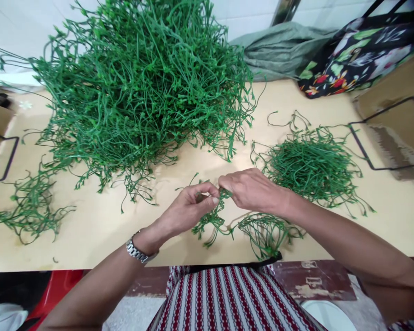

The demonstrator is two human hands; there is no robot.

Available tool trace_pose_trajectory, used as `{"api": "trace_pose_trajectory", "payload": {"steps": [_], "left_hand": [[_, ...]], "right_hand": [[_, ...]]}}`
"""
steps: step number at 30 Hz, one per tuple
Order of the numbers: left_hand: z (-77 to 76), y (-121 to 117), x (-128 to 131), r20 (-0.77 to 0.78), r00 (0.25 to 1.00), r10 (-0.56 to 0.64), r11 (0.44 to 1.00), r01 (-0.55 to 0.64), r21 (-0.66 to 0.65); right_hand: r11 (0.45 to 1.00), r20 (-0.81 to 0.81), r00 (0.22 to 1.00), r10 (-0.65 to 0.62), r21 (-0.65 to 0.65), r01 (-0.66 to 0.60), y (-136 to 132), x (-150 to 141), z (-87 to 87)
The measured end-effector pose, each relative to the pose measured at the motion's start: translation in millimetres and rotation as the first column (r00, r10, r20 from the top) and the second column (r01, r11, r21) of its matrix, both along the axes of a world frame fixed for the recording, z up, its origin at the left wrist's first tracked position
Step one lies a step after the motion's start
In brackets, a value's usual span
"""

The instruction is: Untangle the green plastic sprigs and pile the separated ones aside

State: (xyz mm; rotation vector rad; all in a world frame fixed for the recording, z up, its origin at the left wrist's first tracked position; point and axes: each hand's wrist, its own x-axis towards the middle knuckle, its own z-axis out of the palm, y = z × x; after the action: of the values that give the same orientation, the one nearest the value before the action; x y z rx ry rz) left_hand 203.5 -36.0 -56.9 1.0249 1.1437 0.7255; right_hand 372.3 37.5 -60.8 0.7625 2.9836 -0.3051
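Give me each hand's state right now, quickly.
Left hand: closed, thumb and forefinger pinching at a small clump of green stems.
Right hand: closed, fingertips gripping the same clump.

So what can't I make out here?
In the head view:
Gripped parts of the green stems: covered by left hand and right hand.
Top of the large pile: cut off by the upper edge.
Handles of the floral bag: also cut off.
Whether the wristband has a dial: the wrist hides its other side.

From here the tabletop (103, 239) looks smooth; on it, plastic-looking stems (148, 92); at its far edge, wrinkled cloth (283, 50); rightward, rough-patched cardboard (396, 101).
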Motion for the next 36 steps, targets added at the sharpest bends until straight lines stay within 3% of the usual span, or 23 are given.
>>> {"api": "trace_pose_trajectory", "payload": {"steps": [5,9,14,20,26,36], "left_hand": [[11.8,-3,-4,0.028,0.979,-0.201,0.978,0.199,0.067],[29.5,-9,-6,-0.14,0.908,-0.395,0.883,0.418,0.215],[46.9,-15,-3,-0.271,0.834,-0.48,0.785,0.546,0.292],[53.8,-16,0,-0.352,0.778,-0.521,0.691,0.626,0.361],[57.3,-17,0,-0.366,0.78,-0.508,0.686,0.623,0.376],[56.6,-23,-7,-0.355,0.803,-0.479,0.714,0.591,0.375]], "right_hand": [[0.984,-0.115,0.982,0.149,0.116,-0.135,-10,9,6.8],[0.941,-0.179,0.933,0.312,0.193,-0.278,-22,19,15.3],[0.906,-0.193,0.902,0.386,0.264,-0.331,-32,32,26.2],[0.901,-0.196,0.897,0.397,0.268,-0.34,-38,40,34.5],[0.903,-0.219,0.891,0.397,0.265,-0.338,-40,41,38.0],[0.936,-0.265,0.899,0.348,0.151,-0.318,-39,42,33.5]]}}
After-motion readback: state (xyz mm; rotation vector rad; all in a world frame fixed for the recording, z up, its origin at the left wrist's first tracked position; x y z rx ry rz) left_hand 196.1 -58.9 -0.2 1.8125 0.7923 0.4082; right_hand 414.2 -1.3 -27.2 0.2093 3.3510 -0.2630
